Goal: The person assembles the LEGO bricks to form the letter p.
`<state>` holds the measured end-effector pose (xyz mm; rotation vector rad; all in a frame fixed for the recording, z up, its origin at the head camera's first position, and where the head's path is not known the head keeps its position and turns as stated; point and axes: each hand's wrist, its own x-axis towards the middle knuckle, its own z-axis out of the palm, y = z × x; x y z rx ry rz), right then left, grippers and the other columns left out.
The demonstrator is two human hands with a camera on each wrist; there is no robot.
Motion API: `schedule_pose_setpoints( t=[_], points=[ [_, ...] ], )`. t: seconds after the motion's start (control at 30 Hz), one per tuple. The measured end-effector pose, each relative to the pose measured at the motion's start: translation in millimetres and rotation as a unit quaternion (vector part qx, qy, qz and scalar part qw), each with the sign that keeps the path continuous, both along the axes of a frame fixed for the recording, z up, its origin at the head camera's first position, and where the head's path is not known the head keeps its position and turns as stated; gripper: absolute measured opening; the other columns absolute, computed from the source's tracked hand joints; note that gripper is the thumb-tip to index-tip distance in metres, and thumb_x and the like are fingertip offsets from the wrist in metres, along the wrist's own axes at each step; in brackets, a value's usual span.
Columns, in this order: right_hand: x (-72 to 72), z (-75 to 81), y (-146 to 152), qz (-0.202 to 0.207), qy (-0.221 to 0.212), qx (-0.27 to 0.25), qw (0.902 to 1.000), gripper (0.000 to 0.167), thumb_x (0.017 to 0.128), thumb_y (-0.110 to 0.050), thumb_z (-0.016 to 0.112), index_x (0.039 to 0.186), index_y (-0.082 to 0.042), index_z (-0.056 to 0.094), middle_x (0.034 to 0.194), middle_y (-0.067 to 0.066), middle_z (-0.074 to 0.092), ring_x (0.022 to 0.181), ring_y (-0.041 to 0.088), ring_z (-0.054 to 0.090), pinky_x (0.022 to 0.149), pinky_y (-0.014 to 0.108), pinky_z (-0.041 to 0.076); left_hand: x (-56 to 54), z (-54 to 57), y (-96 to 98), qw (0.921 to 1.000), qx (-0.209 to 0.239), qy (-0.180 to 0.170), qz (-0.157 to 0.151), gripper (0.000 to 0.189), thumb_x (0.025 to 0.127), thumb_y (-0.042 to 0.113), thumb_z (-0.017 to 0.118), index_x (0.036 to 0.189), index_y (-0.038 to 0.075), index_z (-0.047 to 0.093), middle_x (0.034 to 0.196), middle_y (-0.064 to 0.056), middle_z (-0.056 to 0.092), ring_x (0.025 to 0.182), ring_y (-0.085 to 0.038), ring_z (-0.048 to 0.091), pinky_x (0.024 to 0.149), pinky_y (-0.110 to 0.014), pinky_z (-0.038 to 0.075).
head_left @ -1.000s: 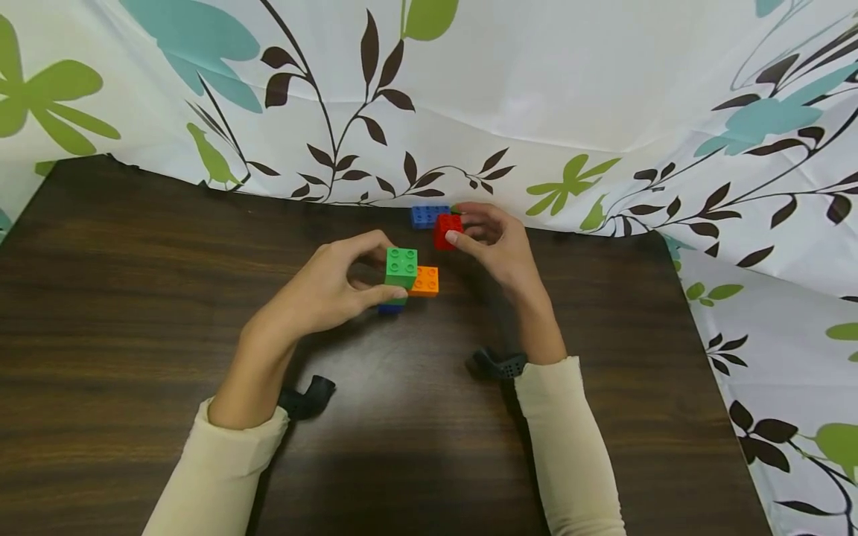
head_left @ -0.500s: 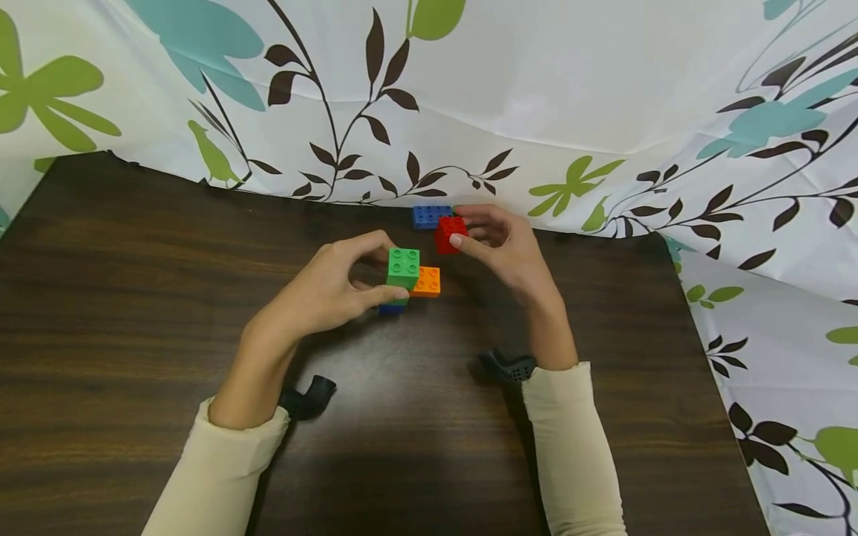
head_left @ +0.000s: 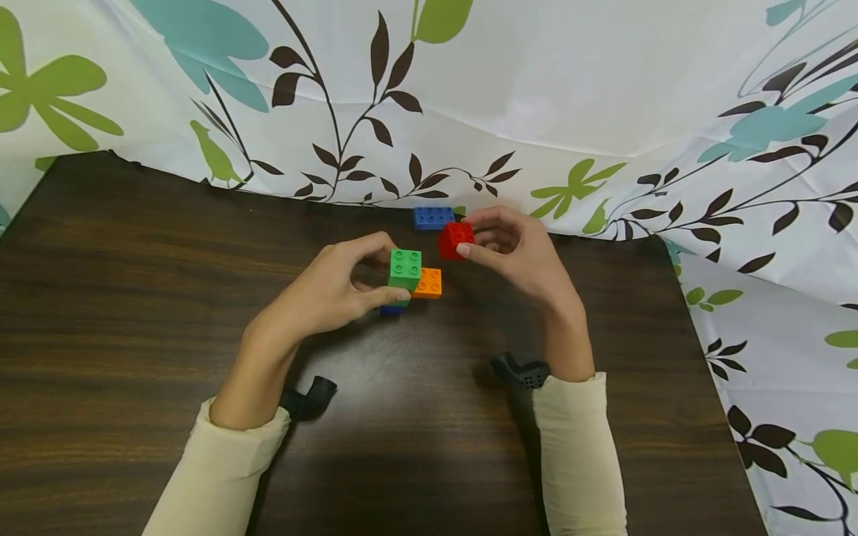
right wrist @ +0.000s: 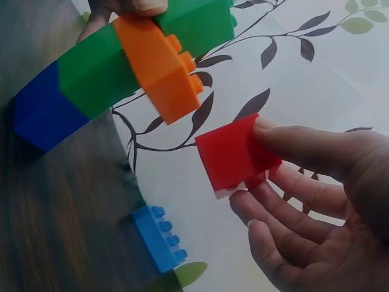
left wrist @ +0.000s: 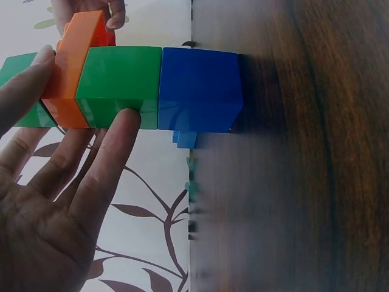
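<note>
"where are we?"

"adding a block, we judge; the next move likely calls for squaring the red block over the studs of the orange block, with the tower braced."

"so, left to right?"

"our left hand clamps the upright tower between thumb and fingers; the orange block juts right. the loose blue brick lies by the table's far edge."

"and the red block?"

"right of the tower, raised, we think; our right hand pinches it at the fingertips, not touching the orange block."
</note>
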<state>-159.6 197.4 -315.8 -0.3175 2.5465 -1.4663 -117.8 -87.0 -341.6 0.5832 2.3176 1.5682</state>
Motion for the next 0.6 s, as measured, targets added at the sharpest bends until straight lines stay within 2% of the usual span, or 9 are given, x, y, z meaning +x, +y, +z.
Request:
schedule_pose_setpoints(
  t=[0.6],
  points=[
    [14.4, 19.9, -2, 0.037, -0.022, 0.013, 0.999, 0.035, 0.093, -0.008, 0.083, 0.124, -0.002, 0.069, 0.122, 0.014, 0.074, 0.101, 0.02, 0.075, 0.088, 0.024, 0.062, 0.1, -0.7, -0.1, 1.0, 0.002, 0.001, -0.002, 0.034, 0.093, 0.009, 0.085, 0.12, 0.01, 0.064, 0.122, -0.011, 0.074, 0.109, -0.026, 0.073, 0.085, -0.035, 0.067]
  ],
)
